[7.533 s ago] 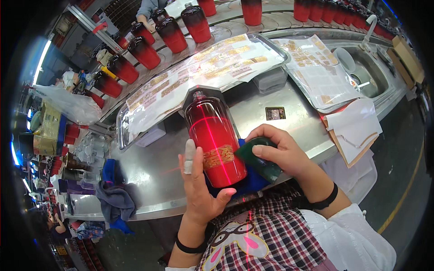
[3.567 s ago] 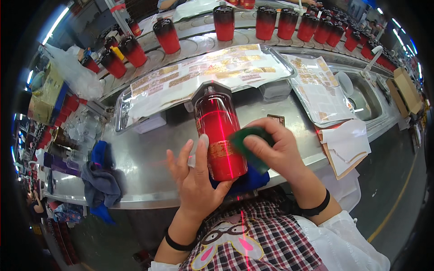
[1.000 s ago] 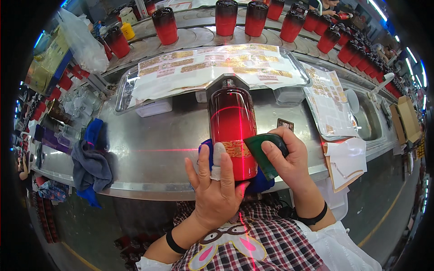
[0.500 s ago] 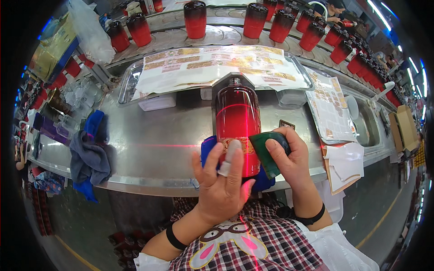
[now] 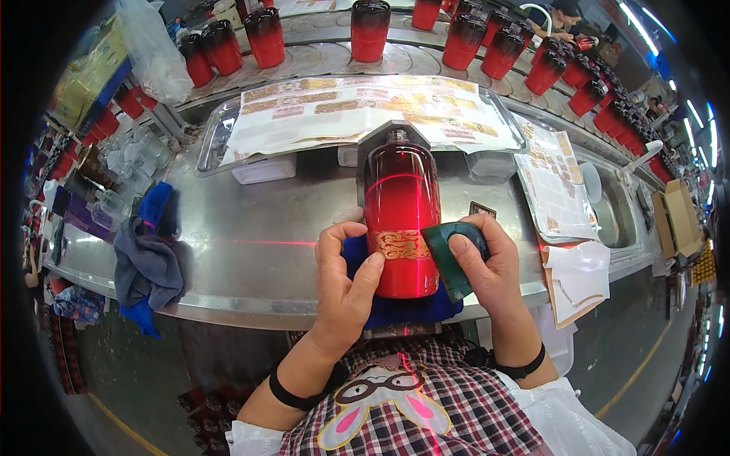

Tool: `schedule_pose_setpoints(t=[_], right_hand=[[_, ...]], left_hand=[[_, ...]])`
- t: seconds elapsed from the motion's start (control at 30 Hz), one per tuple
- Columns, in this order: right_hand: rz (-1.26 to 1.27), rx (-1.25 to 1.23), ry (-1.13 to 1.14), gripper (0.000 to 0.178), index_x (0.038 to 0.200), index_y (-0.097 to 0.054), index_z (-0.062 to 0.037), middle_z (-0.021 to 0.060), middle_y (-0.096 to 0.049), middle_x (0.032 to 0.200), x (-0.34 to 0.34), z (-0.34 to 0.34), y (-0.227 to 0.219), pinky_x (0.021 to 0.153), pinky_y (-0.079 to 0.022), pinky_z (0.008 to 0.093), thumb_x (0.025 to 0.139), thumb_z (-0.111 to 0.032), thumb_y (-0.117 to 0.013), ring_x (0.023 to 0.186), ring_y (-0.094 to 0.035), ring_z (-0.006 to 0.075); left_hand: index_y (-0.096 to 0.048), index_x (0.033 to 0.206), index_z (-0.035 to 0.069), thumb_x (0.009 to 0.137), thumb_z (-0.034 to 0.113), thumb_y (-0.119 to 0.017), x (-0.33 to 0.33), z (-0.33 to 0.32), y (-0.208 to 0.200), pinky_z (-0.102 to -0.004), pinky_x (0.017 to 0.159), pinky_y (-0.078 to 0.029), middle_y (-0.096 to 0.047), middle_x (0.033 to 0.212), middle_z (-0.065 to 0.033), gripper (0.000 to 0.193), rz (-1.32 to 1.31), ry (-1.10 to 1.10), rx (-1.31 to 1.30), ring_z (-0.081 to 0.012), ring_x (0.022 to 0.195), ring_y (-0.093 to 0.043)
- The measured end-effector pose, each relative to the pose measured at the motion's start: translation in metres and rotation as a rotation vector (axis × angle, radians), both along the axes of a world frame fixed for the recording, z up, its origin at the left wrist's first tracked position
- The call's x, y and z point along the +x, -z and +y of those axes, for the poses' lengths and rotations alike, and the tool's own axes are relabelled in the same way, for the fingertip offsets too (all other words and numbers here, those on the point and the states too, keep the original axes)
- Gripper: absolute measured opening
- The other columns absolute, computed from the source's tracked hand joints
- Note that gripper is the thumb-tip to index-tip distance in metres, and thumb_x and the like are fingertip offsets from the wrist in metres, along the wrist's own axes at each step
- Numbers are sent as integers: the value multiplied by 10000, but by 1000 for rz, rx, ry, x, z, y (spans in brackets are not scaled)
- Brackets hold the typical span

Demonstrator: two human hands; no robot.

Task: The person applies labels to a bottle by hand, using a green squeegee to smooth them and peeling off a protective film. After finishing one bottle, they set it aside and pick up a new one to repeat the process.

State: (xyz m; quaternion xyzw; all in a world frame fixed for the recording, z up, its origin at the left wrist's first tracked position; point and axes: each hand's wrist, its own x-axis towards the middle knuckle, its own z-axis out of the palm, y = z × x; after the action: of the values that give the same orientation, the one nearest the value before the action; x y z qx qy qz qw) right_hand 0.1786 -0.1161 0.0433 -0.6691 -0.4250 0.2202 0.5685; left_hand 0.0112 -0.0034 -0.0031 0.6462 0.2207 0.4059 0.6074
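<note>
Though shiny, worktop [image 5: 243, 213] amid (apparent) workshop [image 5: 616, 342]

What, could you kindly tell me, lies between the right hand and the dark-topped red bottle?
The head view shows a flat green tool, gripped by the right hand, between it and the bottle.

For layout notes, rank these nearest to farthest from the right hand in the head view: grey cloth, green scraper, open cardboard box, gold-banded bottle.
1. Green scraper: in the right hand.
2. Gold-banded bottle: left of the scraper.
3. Open cardboard box: far right.
4. Grey cloth: far left.
</note>
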Motion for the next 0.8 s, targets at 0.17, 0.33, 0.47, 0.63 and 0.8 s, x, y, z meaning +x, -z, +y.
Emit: schedule_pose_setpoints(t=[0.17,0.33,0.47,0.63,0.8], right_hand=[[-7,13,2,171,966,-588,-4,6,-593,745,0,1,0,587,-440,222,915,-156,-650,655,-518,55],[-2,8,-6,176,966,-588,-3,7,-593,750,0,0,0,592,-441,220,915,-159,-650,660,-518,55],[-2,10,-5,178,966,-588,-3,6,-594,751,0,0,1,598,-442,220,916,-163,-651,665,-519,55],[-3,8,-10,186,971,-586,-1,10,-602,755,0,1,2,599,-446,221,918,-168,-649,665,-528,57],[0,5,-14,192,973,-584,4,14,-608,755,1,0,2,600,-450,221,922,-171,-642,665,-535,59]], left_hand=[[-427,1218,-3,893,121,-575,2,0,-3,-384,1094,-265,-434,1293,-176,378,-25,-13,33,-242,1242,-394],[-419,1223,-6,881,124,-579,3,-1,-4,-392,1106,-253,-418,1322,-195,399,-28,-1,-11,-262,1264,-388],[-418,1225,-5,874,123,-581,3,-1,-4,-393,1105,-254,-418,1317,-195,408,-28,1,-17,-264,1261,-389],[-416,1230,-9,868,125,-582,4,-1,-5,-386,1093,-270,-424,1299,-189,420,-6,-17,13,-264,1248,-398],[-409,1242,-28,867,129,-586,5,-4,-5,-391,1078,-288,-431,1280,-199,443,27,-55,73,-290,1236,-408]])
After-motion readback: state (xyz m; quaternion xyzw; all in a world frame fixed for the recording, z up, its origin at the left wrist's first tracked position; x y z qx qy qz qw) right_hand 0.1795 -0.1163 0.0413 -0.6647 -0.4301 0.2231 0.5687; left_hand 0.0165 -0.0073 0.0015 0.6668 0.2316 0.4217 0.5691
